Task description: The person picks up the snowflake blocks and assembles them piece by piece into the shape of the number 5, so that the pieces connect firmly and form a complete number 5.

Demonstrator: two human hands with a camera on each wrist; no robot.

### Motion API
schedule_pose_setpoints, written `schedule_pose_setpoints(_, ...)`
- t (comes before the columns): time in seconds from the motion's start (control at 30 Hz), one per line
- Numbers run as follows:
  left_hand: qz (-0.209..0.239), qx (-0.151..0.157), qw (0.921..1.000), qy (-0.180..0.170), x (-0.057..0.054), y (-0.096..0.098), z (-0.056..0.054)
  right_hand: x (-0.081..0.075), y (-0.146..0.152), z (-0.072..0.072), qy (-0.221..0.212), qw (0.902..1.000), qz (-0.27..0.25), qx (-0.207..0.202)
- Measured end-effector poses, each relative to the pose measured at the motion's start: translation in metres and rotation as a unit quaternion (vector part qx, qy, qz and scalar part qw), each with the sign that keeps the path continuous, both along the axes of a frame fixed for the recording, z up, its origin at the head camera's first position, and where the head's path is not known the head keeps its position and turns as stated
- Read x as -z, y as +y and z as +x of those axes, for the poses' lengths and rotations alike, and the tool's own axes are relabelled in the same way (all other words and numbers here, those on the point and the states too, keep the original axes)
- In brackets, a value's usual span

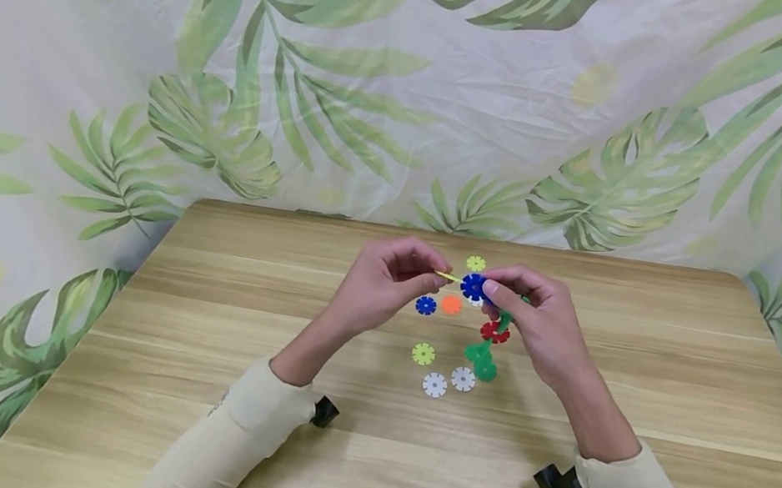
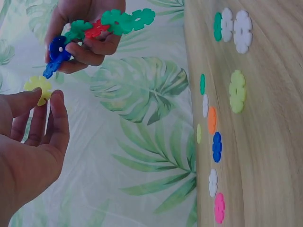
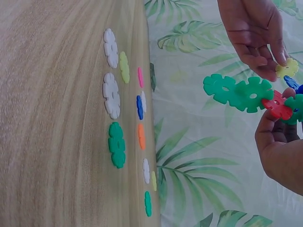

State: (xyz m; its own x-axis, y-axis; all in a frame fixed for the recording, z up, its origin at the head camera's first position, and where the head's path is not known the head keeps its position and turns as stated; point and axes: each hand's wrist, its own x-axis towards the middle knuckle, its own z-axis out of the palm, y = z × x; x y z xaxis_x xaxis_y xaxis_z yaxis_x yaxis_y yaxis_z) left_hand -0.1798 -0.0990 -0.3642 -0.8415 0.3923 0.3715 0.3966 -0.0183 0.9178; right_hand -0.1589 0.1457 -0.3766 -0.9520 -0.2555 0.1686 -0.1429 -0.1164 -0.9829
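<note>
Thumb and fingertips of my left hand (image 1: 385,281) pinch a yellow notched snowflake disc (image 2: 39,89), edge-on in the head view. My right hand (image 1: 539,321) holds a chain of interlocked snowflake discs. At the chain's end nearest the left hand is a blue disc (image 1: 473,287), with another blue one joined to it. A green disc (image 2: 78,30), a red disc (image 3: 277,105) and two more green discs (image 3: 239,93) follow, trailing away. The yellow disc is close to the blue end. Both hands are raised above the wooden table (image 1: 359,458).
Loose discs lie on the table below the hands: white ones (image 1: 435,385), a yellow-green one (image 1: 423,354), a blue one (image 1: 425,306), an orange one (image 1: 452,305), a pink one (image 2: 219,208) and green ones (image 3: 117,145). A leaf-print cloth (image 1: 348,128) hangs behind the table's far edge.
</note>
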Motion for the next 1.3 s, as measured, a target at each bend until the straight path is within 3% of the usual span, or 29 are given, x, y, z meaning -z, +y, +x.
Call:
schedule_pose_setpoints(0.27, 0.003, 0.000, 0.9993, 0.037, 0.005, -0.001, -0.001, 0.001, -0.001, 0.000, 0.004, 1.0000, -0.002, -0.006)
schedule_pose_setpoints(0.57, 0.050, 0.014, 0.9959, 0.074, 0.009, 0.006, 0.000, 0.002, 0.000, 0.000, 0.004, 0.9997, -0.021, -0.016)
schedule_pose_setpoints(1.3, 0.055, -0.026, 0.9908, 0.121, 0.016, 0.010, -0.002, -0.002, -0.001, 0.003, -0.007, 0.9999, 0.012, -0.006)
